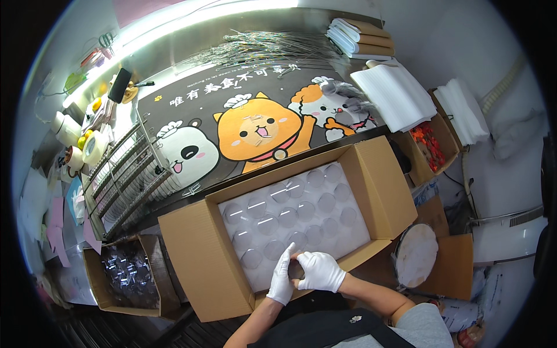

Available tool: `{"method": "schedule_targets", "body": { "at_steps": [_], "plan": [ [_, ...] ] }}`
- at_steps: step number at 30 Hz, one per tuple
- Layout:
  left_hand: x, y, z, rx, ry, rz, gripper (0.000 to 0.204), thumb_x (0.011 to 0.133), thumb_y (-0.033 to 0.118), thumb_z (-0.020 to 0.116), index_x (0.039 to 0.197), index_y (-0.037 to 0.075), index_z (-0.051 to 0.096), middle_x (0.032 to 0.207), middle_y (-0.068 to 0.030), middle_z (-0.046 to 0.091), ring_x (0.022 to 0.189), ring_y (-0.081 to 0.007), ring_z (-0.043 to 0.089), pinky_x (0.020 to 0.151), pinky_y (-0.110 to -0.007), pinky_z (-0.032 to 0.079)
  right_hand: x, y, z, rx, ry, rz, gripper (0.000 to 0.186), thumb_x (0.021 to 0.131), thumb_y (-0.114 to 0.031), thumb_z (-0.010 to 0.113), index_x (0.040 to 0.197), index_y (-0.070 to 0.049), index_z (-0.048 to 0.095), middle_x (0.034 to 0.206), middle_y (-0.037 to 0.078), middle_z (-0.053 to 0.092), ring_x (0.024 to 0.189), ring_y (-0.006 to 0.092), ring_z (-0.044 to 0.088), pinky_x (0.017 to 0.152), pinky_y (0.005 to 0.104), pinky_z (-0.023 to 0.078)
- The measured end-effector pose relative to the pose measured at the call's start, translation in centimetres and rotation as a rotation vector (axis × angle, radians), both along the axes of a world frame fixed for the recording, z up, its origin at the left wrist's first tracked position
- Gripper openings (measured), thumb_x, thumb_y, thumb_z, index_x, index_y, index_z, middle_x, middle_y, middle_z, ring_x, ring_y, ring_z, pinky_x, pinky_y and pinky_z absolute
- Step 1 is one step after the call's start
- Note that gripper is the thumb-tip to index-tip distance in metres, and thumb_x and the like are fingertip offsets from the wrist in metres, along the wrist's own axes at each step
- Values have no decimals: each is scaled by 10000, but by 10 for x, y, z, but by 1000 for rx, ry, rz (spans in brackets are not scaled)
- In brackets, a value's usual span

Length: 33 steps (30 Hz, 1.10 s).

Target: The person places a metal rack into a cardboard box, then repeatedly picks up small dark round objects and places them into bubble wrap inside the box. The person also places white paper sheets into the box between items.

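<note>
My left hand (281,275) and my right hand (319,269), both in white gloves, meet over the front of an open cardboard box (185,261). Their fingers are closed round a small, dark-looking, see-through piece (296,268), partly hidden between them. Inside the box, a white foam sheet (342,238) bears rows of several clear polygonal pieces (306,210), some with glints of light on them. The hands are at the near edge of this sheet, just in front of the lowest row.
Behind are a printed mat (261,130), thin rods (255,49), a wire rack (122,174) and foam sheets (389,93). At left sits a box of shiny pieces (127,272); at right, a box of red items (426,145) and a round white object (415,255).
</note>
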State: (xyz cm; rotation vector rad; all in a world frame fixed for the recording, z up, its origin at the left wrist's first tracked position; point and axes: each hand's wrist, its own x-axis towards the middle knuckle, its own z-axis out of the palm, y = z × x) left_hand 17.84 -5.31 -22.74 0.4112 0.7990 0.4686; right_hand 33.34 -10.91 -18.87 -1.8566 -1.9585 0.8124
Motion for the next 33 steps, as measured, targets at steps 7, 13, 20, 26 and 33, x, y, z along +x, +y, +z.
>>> {"method": "schedule_targets", "body": {
  "at_steps": [7,13,20,26,33],
  "plan": [
    [-28,64,12,-5,6,56,257,920,90,657,1175,72,631,1221,-71,655,1021,-191,667,776,-317,565,19,26,18,-305,-160,-237,589,758,-392,746,1246,-86,625,1075,156,703,1005,308,692,863,422,571],
    [-65,93,36,91,-148,237,256,952,138,636,1207,120,632,1222,-31,652,1051,-181,640,787,-280,542,-37,9,-7,-242,-101,62,551,777,-287,749,1282,-106,621,1221,148,665,1001,336,690,880,434,563],
    [-63,56,41,395,341,-183,243,974,137,557,1144,62,714,990,4,691,902,-108,645,750,-250,521,93,-48,-12,-257,-456,-25,557,771,-273,768,1283,-111,623,1203,156,659,1045,327,671,908,427,551],
    [-37,27,28,1113,1181,-1049,299,881,317,650,990,49,728,1031,-194,712,960,-363,711,810,-484,580,119,-24,-12,-279,-693,-146,339,751,-311,783,974,-71,693,1015,169,709,872,304,701,784,419,550],
    [-23,18,15,1260,1036,-1207,262,856,268,645,1004,68,728,949,-192,703,912,-394,713,784,-495,586,134,-2,-58,-189,-746,-133,105,770,-132,619,778,-67,702,733,162,708,663,328,707,620,450,537]
  ]
}}
